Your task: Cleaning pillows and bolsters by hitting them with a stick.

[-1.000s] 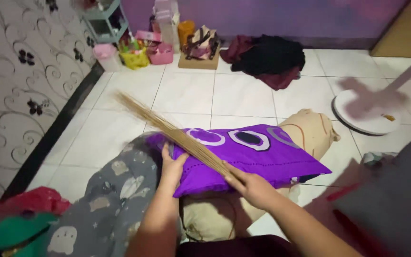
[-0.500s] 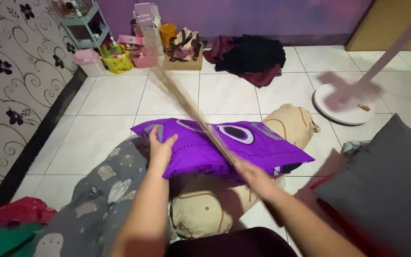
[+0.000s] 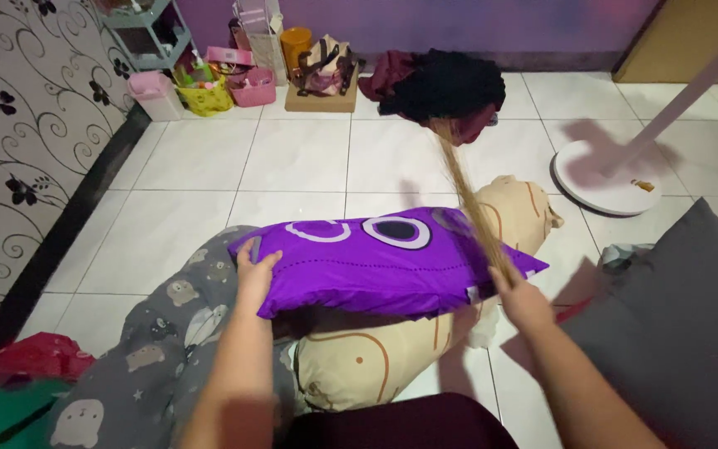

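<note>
The purple pillow lies flat across a beige bolster on the floor, its top printed with white and grey rings around dark centres. Most of the bolster is hidden under it; only the far end and the near bulge show. The left hand presses on the pillow's left end, fingers spread over the edge. The right hand is closed around the base of a bundle of thin broom sticks, which is blurred and rises away over the pillow's right end. A grey patterned blanket lies at the left, a grey cushion at the right, cut off by the frame. Farther back sit a dark clothes heap and a white round fan base.
</note>
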